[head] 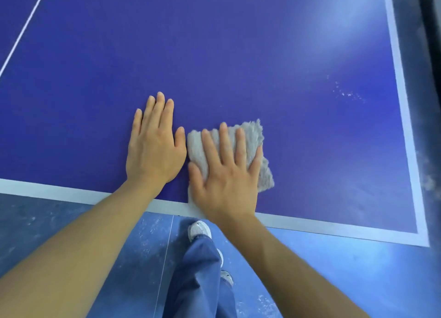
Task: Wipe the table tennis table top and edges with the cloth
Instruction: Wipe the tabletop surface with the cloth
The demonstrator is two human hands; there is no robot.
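The blue tabletop point(238, 55) fills most of the head view. Its far end is cut off at the top of the frame, and only the near edge and the right side edge are in sight, each marked by a pale border line point(310, 224). A thin white centre line point(23, 31) crosses the upper left corner.

The left grip point(155, 148), a bare hand, lies flat on the tabletop close to the near edge, released, with its fingers straight and together, grasping nothing. The right grip point(226, 176) is just beside it, palm down on the cloth point(251, 136), with its fingers straight and spread. It presses the cloth rather than clenching it.

The cloth is pale grey and shaggy. Much of it is hidden under the palm and fingers. Its far corners and right side show past the fingertips, and its near corner reaches onto the border line at the near edge. Whether it hangs over that edge is hard to tell.

A bright patch of glare washes out the upper right of the tabletop, and a few white specks point(346, 94) sit below it. Beyond the right side edge everything is dark and blurred.

Below the near edge are the scuffed blue floor point(358, 270), blue trousers point(202, 282) and a white shoe point(199, 230) partly covered by the trouser leg.
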